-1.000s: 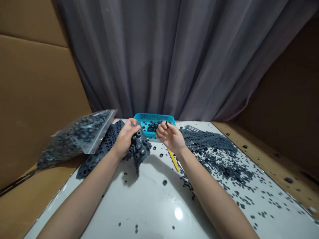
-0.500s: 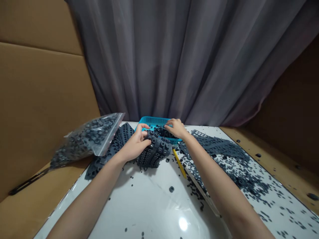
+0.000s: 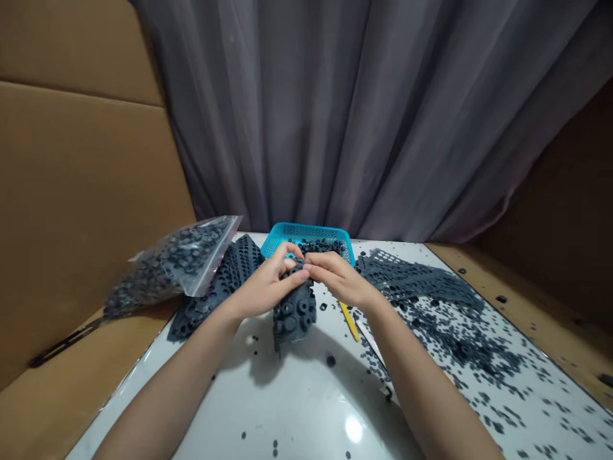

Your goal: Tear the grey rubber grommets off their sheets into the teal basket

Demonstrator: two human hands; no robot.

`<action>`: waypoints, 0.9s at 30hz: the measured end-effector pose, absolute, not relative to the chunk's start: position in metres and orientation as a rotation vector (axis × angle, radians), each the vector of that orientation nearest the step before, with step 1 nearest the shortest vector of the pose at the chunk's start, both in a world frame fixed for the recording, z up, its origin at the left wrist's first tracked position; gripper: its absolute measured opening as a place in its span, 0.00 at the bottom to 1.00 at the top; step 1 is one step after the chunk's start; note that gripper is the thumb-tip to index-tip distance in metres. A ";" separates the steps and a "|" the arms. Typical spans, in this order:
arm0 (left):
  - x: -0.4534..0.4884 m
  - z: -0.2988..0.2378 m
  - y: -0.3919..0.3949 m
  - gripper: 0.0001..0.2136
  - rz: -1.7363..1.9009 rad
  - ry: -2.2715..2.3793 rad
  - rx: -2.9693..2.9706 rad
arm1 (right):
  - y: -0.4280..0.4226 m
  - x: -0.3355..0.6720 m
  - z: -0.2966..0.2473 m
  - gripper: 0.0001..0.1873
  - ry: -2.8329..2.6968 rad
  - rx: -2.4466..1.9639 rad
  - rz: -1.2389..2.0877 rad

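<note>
My left hand (image 3: pixel 265 291) is closed around a dark grey rubber sheet (image 3: pixel 294 311) studded with small round grommets, holding it up off the white table (image 3: pixel 297 396). My right hand (image 3: pixel 338 276) meets it at the sheet's top edge, fingers pinched on the sheet or on one of its grommets; which one I cannot tell. Right behind both hands stands a blue plastic basket (image 3: pixel 287 233) with loose black grommets in it.
A clear zip bag (image 3: pixel 172 262) full of black grommets leans at the left on more grommet sheets (image 3: pixel 215 287). Emptied sheets (image 3: pixel 412 275) and scattered rubber bits cover the right side. A yellow stick (image 3: pixel 349 321) lies below my right wrist. Cardboard walls and a grey curtain surround the table.
My right hand left the basket and came back to the sheet's top edge. My left hand turned the sheet so it hangs more upright.
</note>
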State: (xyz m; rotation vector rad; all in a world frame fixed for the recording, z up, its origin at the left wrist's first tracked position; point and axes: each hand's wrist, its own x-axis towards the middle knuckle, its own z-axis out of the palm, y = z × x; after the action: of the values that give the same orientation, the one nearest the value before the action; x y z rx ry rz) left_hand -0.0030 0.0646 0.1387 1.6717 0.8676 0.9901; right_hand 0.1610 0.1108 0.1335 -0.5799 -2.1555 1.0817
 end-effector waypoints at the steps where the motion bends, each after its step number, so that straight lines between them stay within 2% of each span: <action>1: -0.002 0.137 0.067 0.10 1.023 0.779 1.539 | 0.112 0.158 0.130 0.14 -2.001 -0.522 1.230; 4: -0.003 0.135 0.075 0.12 1.224 0.562 1.168 | 0.115 0.151 0.127 0.15 -1.420 -0.257 1.537; 7: -0.007 0.138 0.080 0.13 1.422 0.550 1.008 | 0.115 0.154 0.133 0.16 -1.038 -0.083 1.617; 14: -0.014 0.138 0.086 0.10 1.519 0.823 1.006 | 0.120 0.170 0.131 0.19 -1.140 -0.167 1.652; 20: -0.009 0.137 0.080 0.13 1.362 0.921 1.262 | 0.139 0.170 0.116 0.21 -1.376 -0.432 1.462; 27: -0.005 0.133 0.073 0.12 1.304 1.016 1.724 | 0.118 0.174 0.131 0.14 -1.972 -0.686 0.822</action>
State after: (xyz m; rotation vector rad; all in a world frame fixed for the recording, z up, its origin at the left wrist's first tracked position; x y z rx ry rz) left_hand -0.0045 0.0732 0.1327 1.7237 1.0164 1.3045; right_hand 0.1740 0.1178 0.1307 -0.6859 -1.9721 0.8217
